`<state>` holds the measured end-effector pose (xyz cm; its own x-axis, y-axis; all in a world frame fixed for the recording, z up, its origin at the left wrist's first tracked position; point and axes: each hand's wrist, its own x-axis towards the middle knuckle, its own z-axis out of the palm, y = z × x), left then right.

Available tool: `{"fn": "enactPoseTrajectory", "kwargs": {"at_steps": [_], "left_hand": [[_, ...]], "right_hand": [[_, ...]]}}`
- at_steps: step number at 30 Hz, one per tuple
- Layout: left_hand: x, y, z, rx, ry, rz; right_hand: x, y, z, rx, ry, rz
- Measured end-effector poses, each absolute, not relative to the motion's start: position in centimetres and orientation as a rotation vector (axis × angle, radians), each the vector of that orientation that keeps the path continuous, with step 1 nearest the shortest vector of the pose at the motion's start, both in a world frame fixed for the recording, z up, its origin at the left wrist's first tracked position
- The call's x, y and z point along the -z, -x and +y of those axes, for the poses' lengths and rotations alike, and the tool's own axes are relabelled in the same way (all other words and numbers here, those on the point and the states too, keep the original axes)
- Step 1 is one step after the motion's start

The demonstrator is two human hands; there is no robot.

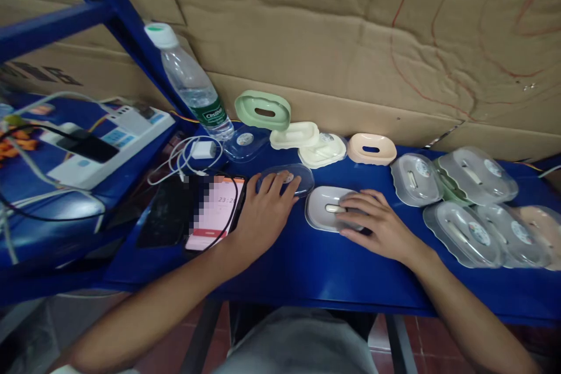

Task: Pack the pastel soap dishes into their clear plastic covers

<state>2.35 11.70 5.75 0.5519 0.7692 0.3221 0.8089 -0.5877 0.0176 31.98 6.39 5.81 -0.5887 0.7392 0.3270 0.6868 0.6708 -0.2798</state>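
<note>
My left hand (269, 201) reaches over a clear plastic lid (304, 178), its fingers spread and the tips on or just above the lid. In front of me a white soap dish (318, 207) lies on the blue table, a small pale oblong piece (335, 208) at its middle. My right hand (377, 222) is at the dish's right side, fingers over it and thumb by the near edge, gripping it. Behind are a green dish part (274, 123), cream dish parts (294, 135) and a peach dish part (371, 155). Another clear lid (245, 143) lies near the bottle.
Several lidded soap dishes (462, 234) are grouped on the right. To the left are a phone (213, 210) with a cable across it, a white charger (203, 150), a water bottle (193, 85) and a power strip (114, 146). Cardboard (307, 29) stands behind the table (307, 269).
</note>
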Motion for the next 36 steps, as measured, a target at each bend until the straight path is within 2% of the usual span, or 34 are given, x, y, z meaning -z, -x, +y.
{"fn": "enactPoseTrajectory", "kwargs": {"at_steps": [7, 10, 14, 22, 30, 36], "left_hand": [[-5.8, -2.4, 11.5, 0.823, 2.805, -1.225], [-5.5, -2.8, 10.9, 0.871, 2.938, -1.006], [-5.1, -3.2, 10.4, 0.859, 3.033, -0.732], [-4.3, -2.9, 10.7, 0.875, 2.975, -0.917], [-4.1, -2.8, 11.2, 0.852, 2.983, -0.789], [-3.7, -3.0, 11.2, 0.919, 2.981, -0.889]], "right_hand": [[-4.5, -30.8, 5.9, -0.243, 1.101, -2.324], [-3.6, -30.0, 5.6, -0.264, 1.130, -2.152], [-3.4, -29.9, 5.8, -0.339, 1.143, -2.268], [-3.5, -30.8, 6.7, -0.146, 1.099, -2.260], [-3.5, -32.2, 7.4, -0.102, 1.093, -2.386], [-2.6, -32.1, 8.0, -0.159, 1.069, -2.300]]}}
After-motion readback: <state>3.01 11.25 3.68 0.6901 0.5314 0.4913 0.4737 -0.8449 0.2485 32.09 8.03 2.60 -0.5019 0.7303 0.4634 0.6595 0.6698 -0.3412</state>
